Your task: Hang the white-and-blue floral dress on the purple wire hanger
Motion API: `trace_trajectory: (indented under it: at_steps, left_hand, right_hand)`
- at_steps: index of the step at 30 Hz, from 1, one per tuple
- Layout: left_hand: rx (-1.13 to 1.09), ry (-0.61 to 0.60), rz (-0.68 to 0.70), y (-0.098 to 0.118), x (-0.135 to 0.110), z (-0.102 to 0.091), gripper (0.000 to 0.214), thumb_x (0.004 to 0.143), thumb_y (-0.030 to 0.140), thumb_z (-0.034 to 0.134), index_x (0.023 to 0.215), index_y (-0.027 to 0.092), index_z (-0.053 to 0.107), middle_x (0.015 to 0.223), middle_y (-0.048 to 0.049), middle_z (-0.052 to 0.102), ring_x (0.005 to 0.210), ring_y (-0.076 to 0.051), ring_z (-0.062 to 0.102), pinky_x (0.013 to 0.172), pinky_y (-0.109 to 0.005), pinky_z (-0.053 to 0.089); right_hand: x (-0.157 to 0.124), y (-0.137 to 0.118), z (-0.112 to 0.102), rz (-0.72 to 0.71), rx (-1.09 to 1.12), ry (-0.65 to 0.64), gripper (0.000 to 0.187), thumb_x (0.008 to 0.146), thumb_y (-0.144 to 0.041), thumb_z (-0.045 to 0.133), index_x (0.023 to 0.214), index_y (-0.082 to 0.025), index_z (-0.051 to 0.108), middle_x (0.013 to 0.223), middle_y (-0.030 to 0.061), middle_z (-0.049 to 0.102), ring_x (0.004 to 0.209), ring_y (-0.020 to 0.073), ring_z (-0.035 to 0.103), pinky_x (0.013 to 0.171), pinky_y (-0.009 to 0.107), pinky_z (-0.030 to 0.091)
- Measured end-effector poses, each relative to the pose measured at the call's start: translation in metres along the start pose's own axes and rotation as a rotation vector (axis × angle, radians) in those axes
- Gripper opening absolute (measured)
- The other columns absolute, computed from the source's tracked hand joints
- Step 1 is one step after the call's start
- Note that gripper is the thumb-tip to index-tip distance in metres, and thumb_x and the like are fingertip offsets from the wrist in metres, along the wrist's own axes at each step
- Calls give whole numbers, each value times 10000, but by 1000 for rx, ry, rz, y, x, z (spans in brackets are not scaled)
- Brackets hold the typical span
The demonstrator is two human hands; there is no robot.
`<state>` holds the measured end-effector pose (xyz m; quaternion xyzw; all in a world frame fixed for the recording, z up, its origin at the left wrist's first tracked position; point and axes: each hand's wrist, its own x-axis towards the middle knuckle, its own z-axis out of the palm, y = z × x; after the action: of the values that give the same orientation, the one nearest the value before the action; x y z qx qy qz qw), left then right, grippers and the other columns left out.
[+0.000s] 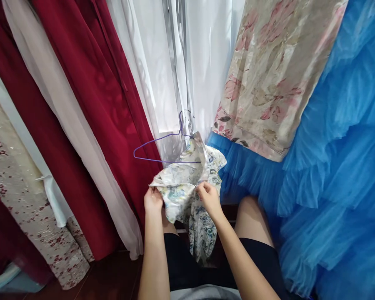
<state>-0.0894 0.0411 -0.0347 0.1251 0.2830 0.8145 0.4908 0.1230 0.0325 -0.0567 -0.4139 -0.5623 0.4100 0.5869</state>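
Note:
A white garment with a blue, green and yellow print (178, 198) hangs half on a purple wire hanger (154, 160). One side of it covers the hanger's right arm; the hanger's left arm is bare. My left hand (153, 199) is closed on the garment's left edge. With fingers pinched, my right hand (208, 196) grips the same cloth further right, near its upper edge. Between both hands the edge is stretched out. The lower part of the garment droops between my knees. What kind of garment it is, I cannot make out.
Dark red curtains or long cloths (90, 83) hang on the left, beside a pale pink one (65, 121). White drapes (206, 54) hang behind the hanger. To the right are a floral cloth (268, 91) and a ruffled blue tulle skirt (340, 166). Dark floor (109, 277) shows at lower left.

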Motion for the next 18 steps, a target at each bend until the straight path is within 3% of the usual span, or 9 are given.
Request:
trace_trajectory:
  at_steps: [2, 5, 9, 12, 14, 16, 18]
  left_hand:
    - [-35, -62, -96, -20, -28, -8, 256, 975, 156, 427, 819, 156, 630, 791, -58, 689, 754, -152, 679, 786, -285, 555]
    - [4, -311, -102, -31, -70, 0, 137, 944, 274, 580, 875, 194, 667, 970, -46, 706, 899, -178, 674, 813, -297, 542]
    - [429, -641, 124, -36, -115, 30, 143, 912, 336, 674, 910, 199, 715, 1014, -51, 677, 983, -191, 634, 874, -276, 493]
    - [702, -818, 268, -46, -134, 45, 168, 948, 326, 623, 937, 201, 735, 1071, -76, 672, 1098, -236, 612, 985, -326, 451]
    - [818, -837, 341, -54, -138, 45, 163, 953, 311, 609, 1012, 221, 731, 1141, -84, 658, 1146, -251, 598, 1009, -354, 442]
    - [935, -766, 376, -59, -137, 42, 284, 921, 281, 650, 1204, 271, 674, 1244, -77, 631, 1191, -251, 578, 1029, -369, 432]
    - [996, -726, 328, -61, -134, 36, 503, 886, 263, 692, 1367, 320, 558, 1380, -70, 575, 1279, -254, 529, 1084, -386, 398]
  right_hand:
    - [-12, 25, -17, 40, -65, 101, 253, 823, -364, 506, 620, -214, 488, 535, -46, 450, 538, 137, 417, 532, 249, 304]
    - [-23, 44, -36, 143, -175, 58, 279, 802, -400, 564, 599, -210, 541, 534, -12, 545, 555, 175, 506, 560, 273, 365]
    - [-27, 20, -42, 154, -117, -76, 381, 845, -552, 592, 789, -189, 692, 787, 71, 724, 731, 248, 642, 658, 337, 484]
    - [-32, -13, -42, 182, 163, -243, 515, 903, -667, 514, 1019, -215, 731, 1025, 78, 756, 1013, 279, 670, 902, 391, 509]
    - [-38, -28, -47, 297, 386, -363, 629, 906, -746, 442, 1139, -230, 717, 1091, 85, 756, 1132, 289, 655, 1011, 423, 475]
    - [-44, -36, -54, 411, 543, -468, 729, 900, -794, 379, 1212, -216, 695, 1125, 114, 752, 1177, 311, 649, 1033, 465, 467]
    - [-49, -38, -63, 442, 583, -561, 682, 882, -743, 514, 1256, -195, 674, 1152, 133, 745, 1182, 322, 650, 1038, 477, 461]
